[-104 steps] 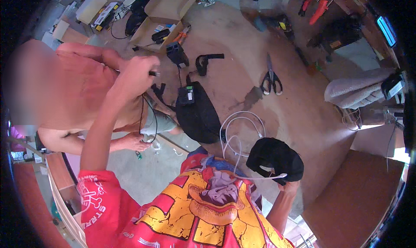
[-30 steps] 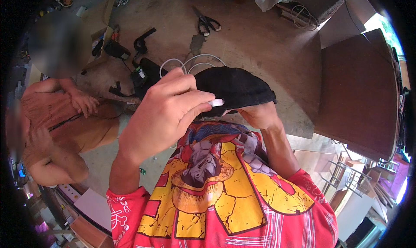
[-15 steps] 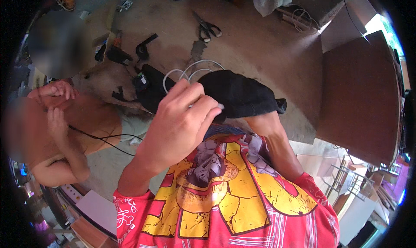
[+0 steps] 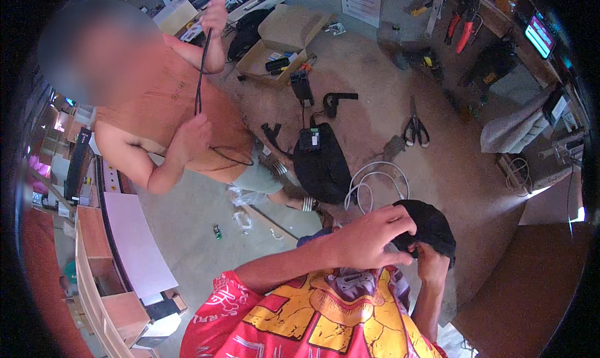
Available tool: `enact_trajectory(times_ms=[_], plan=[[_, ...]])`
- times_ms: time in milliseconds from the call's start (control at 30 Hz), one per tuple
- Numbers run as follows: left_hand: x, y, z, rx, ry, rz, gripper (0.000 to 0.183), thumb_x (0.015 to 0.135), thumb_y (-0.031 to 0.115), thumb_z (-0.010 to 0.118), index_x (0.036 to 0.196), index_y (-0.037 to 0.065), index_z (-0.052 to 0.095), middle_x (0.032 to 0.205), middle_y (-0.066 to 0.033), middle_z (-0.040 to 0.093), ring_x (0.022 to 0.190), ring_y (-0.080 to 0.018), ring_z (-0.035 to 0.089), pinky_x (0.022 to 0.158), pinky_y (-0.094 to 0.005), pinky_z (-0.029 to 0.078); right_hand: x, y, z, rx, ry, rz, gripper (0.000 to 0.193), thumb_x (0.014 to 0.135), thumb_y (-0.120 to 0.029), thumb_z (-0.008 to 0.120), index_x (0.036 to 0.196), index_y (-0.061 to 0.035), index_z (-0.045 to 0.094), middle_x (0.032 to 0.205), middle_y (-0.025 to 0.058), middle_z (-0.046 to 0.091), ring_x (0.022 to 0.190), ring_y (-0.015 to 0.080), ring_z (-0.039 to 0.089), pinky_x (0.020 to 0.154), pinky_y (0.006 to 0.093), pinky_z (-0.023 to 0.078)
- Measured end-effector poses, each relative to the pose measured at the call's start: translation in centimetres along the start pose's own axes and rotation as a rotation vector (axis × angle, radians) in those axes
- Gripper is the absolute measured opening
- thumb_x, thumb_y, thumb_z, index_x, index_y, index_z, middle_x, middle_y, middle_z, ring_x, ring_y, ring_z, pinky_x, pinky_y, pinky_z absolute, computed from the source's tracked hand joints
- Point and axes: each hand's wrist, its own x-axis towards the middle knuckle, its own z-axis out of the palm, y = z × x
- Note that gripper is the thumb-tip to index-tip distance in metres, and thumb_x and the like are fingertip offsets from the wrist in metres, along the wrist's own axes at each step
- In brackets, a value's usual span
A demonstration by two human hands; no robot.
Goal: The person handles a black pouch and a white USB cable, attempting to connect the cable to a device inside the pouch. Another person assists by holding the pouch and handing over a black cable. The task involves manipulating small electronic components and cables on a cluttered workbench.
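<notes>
My right hand grips a black fabric item that looks like a cap, low in front of my chest. Most of its fingers are hidden by the cloth. Reaching across from the left, my left hand is at the near side of the cap. Its thumb and fingers are apart, and the fingertips overlap the dark cloth; whether they touch it is unclear. Just beyond the cap, a grey cable lies in loops on the floor beside a black bag-like item.
A co-worker in an orange top sits at the left, holding a black cable in both hands. Large scissors and an open cardboard box are on the floor. A brown panel stands at the right.
The view has swung to the left, bringing the co-worker and box further in. My left hand has come over to the cap, its thumb and fingers spreading. The co-worker has raised one hand with the cable.
</notes>
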Motion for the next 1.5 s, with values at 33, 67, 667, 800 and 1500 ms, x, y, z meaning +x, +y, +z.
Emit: enact_trajectory(times_ms=[33, 67, 667, 800, 1500], plan=[[-0.3, -0.2, 0.5, 0.116, 0.043, 0.024, 0.025, 0.086, 0.015, 0.080, 0.101, 0.003, 0.064, 0.108, -0.0132, 0.065, 0.100, -0.0364, 0.066, 0.088, -0.0473, 0.055, 0.6, -0.3, 1.1, 0.167, 0.067, -0.006, 0.009, 0.084, 0.003, 0.067, 0.090, -0.0004, 0.073, 0.075, 0.0048, 0.070, 0.065, 0.0136, 0.064, 0.061, 0.0316, 0.051], [-0.5, -0.6, 0.9, 0.229, 0.082, 0.042, 0.025, 0.086, 0.014, 0.080, 0.101, 0.003, 0.064, 0.110, -0.0130, 0.064, 0.102, -0.0366, 0.066, 0.089, -0.0474, 0.055, 0.9, -1.0, 1.5, 0.162, 0.056, 0.006, 0.008, 0.084, 0.002, 0.067, 0.090, -0.0008, 0.073, 0.076, 0.0049, 0.070, 0.066, 0.0134, 0.064, 0.060, 0.0315, 0.050], [0.9, -0.3, 1.6, 0.073, 0.133, -0.152, 0.010, 0.083, 0.004, 0.075, 0.088, 0.002, 0.067, 0.094, -0.0174, 0.074, 0.088, -0.0373, 0.074, 0.081, -0.0442, 0.059, -0.1, 7.3, 3.3, 1.172, 0.189, 0.201, 0.027, 0.097, -0.010, 0.071, 0.124, -0.0035, 0.075, 0.114, 0.0081, 0.077, 0.106, 0.0216, 0.071, 0.096, 0.0376, 0.056], [1.5, -1.2, 1.9, -0.122, 0.150, -0.274, 0.011, 0.087, 0.002, 0.072, 0.093, -0.001, 0.063, 0.089, -0.0125, 0.073, 0.079, -0.0186, 0.071, 0.070, -0.0344, 0.056, -0.5, 4.6, 1.7, 0.800, 0.106, 0.108, 0.021, 0.095, -0.012, 0.076, 0.115, -0.0102, 0.082, 0.103, 0.0106, 0.081, 0.098, 0.0239, 0.076, 0.089, 0.0360, 0.057], [3.6, -4.9, 3.5, 0.162, -0.073, -0.341, 0.017, 0.093, 0.010, 0.073, 0.103, -0.004, 0.073, 0.090, -0.0230, 0.073, 0.084, -0.0382, 0.075, 0.072, -0.0414, 0.056, 3.3, 9.9, 4.0, 1.336, 0.250, 0.206, 0.017, 0.103, 0.003, 0.057, 0.115, 0.0053, 0.067, 0.114, 0.0149, 0.071, 0.102, 0.0245, 0.068, 0.092, 0.0367, 0.058]])
